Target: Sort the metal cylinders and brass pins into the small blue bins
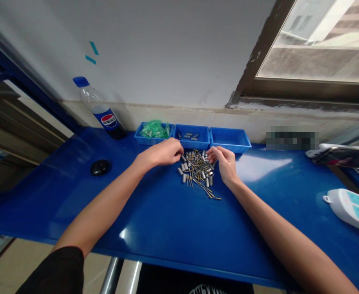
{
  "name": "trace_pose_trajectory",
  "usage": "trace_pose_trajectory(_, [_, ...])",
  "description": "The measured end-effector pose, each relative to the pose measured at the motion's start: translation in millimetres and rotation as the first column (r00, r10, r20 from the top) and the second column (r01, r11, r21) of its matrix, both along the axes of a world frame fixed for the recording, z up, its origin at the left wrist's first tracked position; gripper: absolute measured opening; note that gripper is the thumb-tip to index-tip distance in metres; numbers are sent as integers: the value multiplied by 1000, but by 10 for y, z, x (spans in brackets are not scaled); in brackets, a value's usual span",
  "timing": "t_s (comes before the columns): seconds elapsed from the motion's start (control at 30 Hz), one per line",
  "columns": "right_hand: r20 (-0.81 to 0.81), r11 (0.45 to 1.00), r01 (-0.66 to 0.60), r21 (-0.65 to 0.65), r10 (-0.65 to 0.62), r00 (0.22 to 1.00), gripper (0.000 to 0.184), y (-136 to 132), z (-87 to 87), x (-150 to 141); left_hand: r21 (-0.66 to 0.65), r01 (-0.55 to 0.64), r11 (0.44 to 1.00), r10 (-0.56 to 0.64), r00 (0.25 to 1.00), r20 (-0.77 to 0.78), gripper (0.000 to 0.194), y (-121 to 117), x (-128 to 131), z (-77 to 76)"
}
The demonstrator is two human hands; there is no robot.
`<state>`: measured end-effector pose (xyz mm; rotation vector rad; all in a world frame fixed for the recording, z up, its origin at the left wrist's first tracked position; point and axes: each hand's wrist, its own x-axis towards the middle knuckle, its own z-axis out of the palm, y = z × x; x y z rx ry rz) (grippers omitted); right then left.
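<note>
A heap of small silver cylinders and thin brass pins [198, 171] lies on the blue table [167, 220] in front of three blue trays. My left hand [164, 152] rests at the heap's left edge with its fingers curled in a pinch; what it holds is too small to name. My right hand [224, 161] sits at the heap's right edge, fingers bent down onto the parts, also pinched. The middle tray [192, 141] holds a few silver cylinders. The left tray [154, 131] holds green plastic bags. The right tray [230, 139] looks bare.
A plastic cola bottle [98, 108] stands at the back left against the wall. A black round object [100, 167] lies left of my arm. A white power strip [352, 208] and a phone [340, 155] lie at the right. A window is at the upper right.
</note>
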<state>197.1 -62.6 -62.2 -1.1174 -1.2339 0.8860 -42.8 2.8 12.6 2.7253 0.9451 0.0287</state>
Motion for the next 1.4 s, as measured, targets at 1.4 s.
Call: trace_pose_trajectory(1.4, [18, 1000, 4, -2, -4, 1000, 33, -7, 19, -9, -167, 41, 985, -30, 997, 70, 4, -125, 106, 0])
